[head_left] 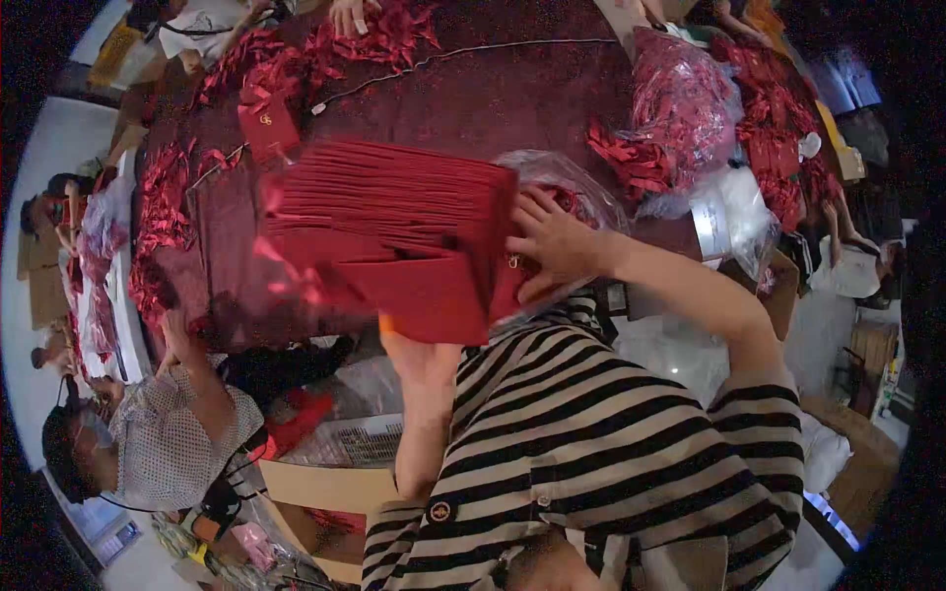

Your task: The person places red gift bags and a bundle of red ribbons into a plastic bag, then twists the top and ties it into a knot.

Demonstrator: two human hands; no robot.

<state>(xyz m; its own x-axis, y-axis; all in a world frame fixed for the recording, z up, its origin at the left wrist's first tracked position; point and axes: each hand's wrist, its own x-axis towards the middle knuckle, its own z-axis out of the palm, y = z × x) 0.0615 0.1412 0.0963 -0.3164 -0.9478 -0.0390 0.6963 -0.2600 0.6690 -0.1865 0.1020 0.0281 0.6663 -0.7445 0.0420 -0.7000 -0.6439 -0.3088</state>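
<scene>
A thick stack of red, flat pouch-like pieces [394, 197] is held up over the dark red table. Under its near edge, my left hand [424, 357] supports the stack, the fingers mostly hidden beneath it. My right hand [560, 241] grips the stack's right end, its fingers and thumb around a red piece with a small gold mark. A clear plastic bag [601, 192] with red pieces inside lies just behind and beside my right hand. The left end of the stack is blurred.
Dark red cloth [473, 89] covers the table, with a white cord [463, 54] across it. Red ribboned pieces [163, 207] lie left. A big plastic bag [685, 108] is at right. Co-workers sit around; one person [182, 433] is at left, near a cardboard box [325, 483].
</scene>
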